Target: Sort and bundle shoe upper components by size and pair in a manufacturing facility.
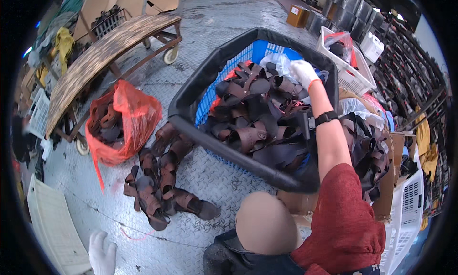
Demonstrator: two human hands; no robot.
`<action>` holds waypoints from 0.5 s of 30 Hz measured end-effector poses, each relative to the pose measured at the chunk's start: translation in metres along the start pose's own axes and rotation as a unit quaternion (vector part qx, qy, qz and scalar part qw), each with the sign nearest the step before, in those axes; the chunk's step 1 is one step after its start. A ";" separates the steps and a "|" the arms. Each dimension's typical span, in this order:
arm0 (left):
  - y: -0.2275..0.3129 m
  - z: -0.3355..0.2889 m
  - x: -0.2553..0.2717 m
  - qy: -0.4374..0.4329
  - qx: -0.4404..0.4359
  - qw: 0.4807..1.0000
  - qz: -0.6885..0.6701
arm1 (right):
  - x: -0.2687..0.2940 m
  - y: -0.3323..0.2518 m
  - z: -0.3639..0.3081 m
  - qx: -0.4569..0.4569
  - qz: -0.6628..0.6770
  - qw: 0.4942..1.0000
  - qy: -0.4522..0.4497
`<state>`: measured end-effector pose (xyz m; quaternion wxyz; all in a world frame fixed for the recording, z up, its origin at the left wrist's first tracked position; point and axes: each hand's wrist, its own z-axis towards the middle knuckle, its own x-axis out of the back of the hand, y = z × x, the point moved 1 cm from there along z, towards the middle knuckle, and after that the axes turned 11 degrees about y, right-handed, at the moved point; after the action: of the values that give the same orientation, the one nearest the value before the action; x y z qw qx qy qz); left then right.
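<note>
My left hand [102, 252], in a white glove, comes up from the lower left edge over the metal floor with its fingers apart and nothing in it. My right hand is out of view. Closest to my left hand is a pile of brown leather sandals [160, 186] on the floor. A person close in front of me, in a red sleeve [346, 217], reaches a white-gloved hand [303, 72] into a blue basket with a black rim [191, 91]. The basket is heaped with dark brown sandals [260, 117].
A red plastic bag [126, 122] holding more sandals sits left of the basket. A wooden-topped cart [102, 51] stands behind it. White crates [343, 60] and a cardboard box of sandals [377, 151] lie to the right. A white crate [52, 227] lies at lower left.
</note>
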<state>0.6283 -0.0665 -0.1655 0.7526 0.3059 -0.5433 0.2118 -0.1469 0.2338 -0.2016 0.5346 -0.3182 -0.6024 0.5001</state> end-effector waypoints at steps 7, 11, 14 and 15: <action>0.053 0.035 0.010 -0.095 0.027 0.993 0.063 | -0.022 0.122 0.042 0.156 -0.439 0.883 -0.057; 0.079 0.057 0.000 -0.137 0.035 0.987 0.081 | -0.058 0.150 0.035 0.160 -0.464 0.869 -0.057; 0.098 0.071 -0.008 -0.170 0.024 0.981 0.085 | -0.064 0.160 0.038 0.175 -0.514 0.840 0.018; 0.101 0.076 -0.011 -0.170 0.022 0.981 0.086 | -0.063 0.164 0.043 0.173 -0.514 0.840 0.020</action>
<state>0.5068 -0.0454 -0.1360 0.6214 0.3059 -0.6829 0.2322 -0.1986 0.2137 -0.3733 0.7731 0.1246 -0.5726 0.2427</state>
